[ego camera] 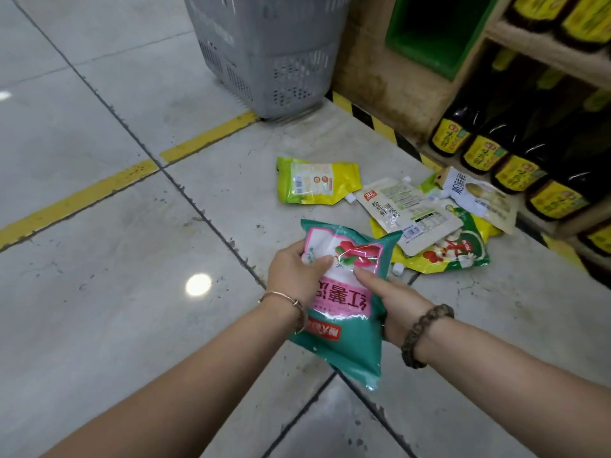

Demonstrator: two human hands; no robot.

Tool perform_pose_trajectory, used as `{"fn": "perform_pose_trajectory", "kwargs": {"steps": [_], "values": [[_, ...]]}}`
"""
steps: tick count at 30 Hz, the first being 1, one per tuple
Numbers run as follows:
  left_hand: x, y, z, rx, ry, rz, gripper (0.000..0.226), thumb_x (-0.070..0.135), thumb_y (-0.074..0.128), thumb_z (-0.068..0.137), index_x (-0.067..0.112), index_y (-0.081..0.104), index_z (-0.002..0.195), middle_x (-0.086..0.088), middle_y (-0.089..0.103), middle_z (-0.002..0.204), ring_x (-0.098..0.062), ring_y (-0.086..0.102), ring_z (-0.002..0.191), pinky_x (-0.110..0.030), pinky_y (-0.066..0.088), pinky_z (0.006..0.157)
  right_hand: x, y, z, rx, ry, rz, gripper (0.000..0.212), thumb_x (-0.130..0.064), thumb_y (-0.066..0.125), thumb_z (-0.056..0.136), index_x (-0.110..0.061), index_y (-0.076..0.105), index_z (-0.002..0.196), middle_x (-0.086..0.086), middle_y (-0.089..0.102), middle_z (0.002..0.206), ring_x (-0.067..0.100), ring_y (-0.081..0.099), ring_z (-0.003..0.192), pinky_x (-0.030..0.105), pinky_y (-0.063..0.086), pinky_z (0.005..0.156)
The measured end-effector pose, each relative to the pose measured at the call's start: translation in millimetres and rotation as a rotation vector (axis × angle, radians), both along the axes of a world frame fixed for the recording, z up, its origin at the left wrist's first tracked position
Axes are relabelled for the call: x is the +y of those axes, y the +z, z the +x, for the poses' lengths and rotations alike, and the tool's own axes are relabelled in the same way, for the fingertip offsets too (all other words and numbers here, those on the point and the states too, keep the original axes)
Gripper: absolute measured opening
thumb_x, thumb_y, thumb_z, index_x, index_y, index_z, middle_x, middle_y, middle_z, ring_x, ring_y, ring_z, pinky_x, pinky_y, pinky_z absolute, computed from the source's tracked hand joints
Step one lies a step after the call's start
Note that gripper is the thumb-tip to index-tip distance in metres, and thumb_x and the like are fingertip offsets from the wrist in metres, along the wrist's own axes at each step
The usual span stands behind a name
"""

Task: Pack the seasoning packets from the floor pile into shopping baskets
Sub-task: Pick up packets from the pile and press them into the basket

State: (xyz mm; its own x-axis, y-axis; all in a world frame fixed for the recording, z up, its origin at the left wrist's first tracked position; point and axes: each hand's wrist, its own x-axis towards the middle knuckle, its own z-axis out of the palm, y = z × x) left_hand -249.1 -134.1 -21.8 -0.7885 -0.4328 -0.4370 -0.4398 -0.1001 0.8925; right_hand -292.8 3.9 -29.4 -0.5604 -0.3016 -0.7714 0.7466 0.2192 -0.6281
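Over the shop floor (132, 226), the left hand (294, 272) and right hand (395, 300) are both holding the teal packet (344, 352), well short of the grey basket (274, 61), its slick film probably threatening to slide from either grip.

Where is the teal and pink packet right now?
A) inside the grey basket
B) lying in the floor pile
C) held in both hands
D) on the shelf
C: the left hand and the right hand both grip the teal and pink packet, well short of the grey basket.
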Motion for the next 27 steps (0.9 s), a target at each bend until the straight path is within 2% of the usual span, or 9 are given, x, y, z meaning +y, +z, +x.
{"fn": "perform_pose_trajectory", "kwargs": {"steps": [2,5,9,12,14,18,20,23,27], "values": [[-0.6,-3.0,-10.2,-0.026,-0.032,0.032,0.012,0.013,0.061,0.090,0.021,0.063,0.098,-0.003,0.069,0.077,-0.015,0.067,0.061,-0.020,0.052,0.047,-3.4,-11.1,-7.6,0.005,-0.093,-0.037,0.036,-0.032,0.074,0.072,-0.013,0.063,0.101,0.011,0.073,0.083,0.027,0.069,0.071,0.042,0.057,0.072],[-3.4,-13.2,-26.4,-0.073,-0.179,-0.039,0.007,0.017,0.057,0.092,0.019,0.062,0.096,0.001,0.068,0.079,-0.012,0.066,0.067,-0.021,0.054,0.057,-3.6,-33.6,-19.8,0.032,-0.154,0.005,0.018,-0.025,0.074,0.078,-0.013,0.066,0.089,0.012,0.073,0.076,0.027,0.067,0.065,0.044,0.057,0.072],[-13.0,-39.1,-57.0,-0.148,-0.371,-0.162,0.032,0.033,0.047,0.096,0.008,0.067,0.100,-0.005,0.068,0.085,-0.015,0.063,0.074,-0.024,0.048,0.067,6.3,-58.8,-39.1,0.092,-0.278,0.057,0.013,-0.018,0.073,0.079,-0.013,0.066,0.089,0.011,0.073,0.075,0.028,0.069,0.069,0.044,0.056,0.074],[-36.6,-75.2,-94.5,-0.159,-0.380,-0.467,0.031,0.030,0.053,0.094,0.009,0.065,0.114,-0.007,0.066,0.110,-0.021,0.060,0.101,-0.025,0.042,0.082,14.1,-71.1,-53.3,0.101,-0.369,0.075,0.012,-0.015,0.070,0.082,-0.008,0.066,0.091,0.015,0.072,0.080,0.026,0.067,0.068,0.041,0.056,0.071],[-53.6,-95.8,-121.1,-0.232,-0.424,-0.735,0.039,0.026,0.055,0.092,0.011,0.055,0.128,-0.007,0.055,0.132,-0.023,0.052,0.118,-0.027,0.038,0.096,18.7,-77.8,-59.4,0.100,-0.395,0.076,0.012,-0.013,0.069,0.083,-0.006,0.066,0.093,0.018,0.071,0.085,0.027,0.067,0.069,0.039,0.056,0.068],[-62.3,-117.8,-170.4,-0.269,-0.635,-1.218,0.051,0.013,0.048,0.091,0.015,0.035,0.140,-0.011,0.033,0.145,-0.030,0.038,0.129,-0.039,0.039,0.099,31.2,-90.6,-65.0,0.107,-0.401,0.075,0.007,-0.012,0.067,0.084,-0.007,0.065,0.088,0.018,0.071,0.083,0.028,0.067,0.071,0.040,0.055,0.070],[-60.4,-125.9,-191.8,-0.259,-0.756,-1.432,0.061,0.007,0.043,0.090,0.012,0.020,0.146,-0.013,0.019,0.152,-0.030,0.028,0.136,-0.042,0.035,0.103,37.2,-95.7,-67.0,0.100,-0.396,0.078,0.009,-0.013,0.068,0.083,-0.006,0.065,0.087,0.018,0.072,0.080,0.030,0.068,0.073,0.043,0.055,0.074],[-62.7,-143.1,-218.3,-0.300,-0.819,-1.578,0.063,0.008,0.037,0.093,0.010,0.006,0.148,-0.017,0.003,0.156,-0.031,0.010,0.143,-0.046,0.025,0.111,46.9,-99.6,-71.5,0.096,-0.383,0.101,0.014,-0.016,0.068,0.083,-0.003,0.064,0.085,0.016,0.072,0.075,0.029,0.068,0.070,0.039,0.055,0.069],[-68.5,-160.5,-235.6,-0.400,-0.783,-1.577,0.053,0.009,0.023,0.098,0.010,0.004,0.148,-0.020,0.001,0.155,-0.035,0.007,0.143,-0.049,0.026,0.107,59.1,-100.9,-78.2,0.093,-0.415,0.105,0.015,-0.018,0.068,0.083,-0.003,0.064,0.084,0.013,0.072,0.070,0.027,0.068,0.066,0.035,0.053,0.064]]}}
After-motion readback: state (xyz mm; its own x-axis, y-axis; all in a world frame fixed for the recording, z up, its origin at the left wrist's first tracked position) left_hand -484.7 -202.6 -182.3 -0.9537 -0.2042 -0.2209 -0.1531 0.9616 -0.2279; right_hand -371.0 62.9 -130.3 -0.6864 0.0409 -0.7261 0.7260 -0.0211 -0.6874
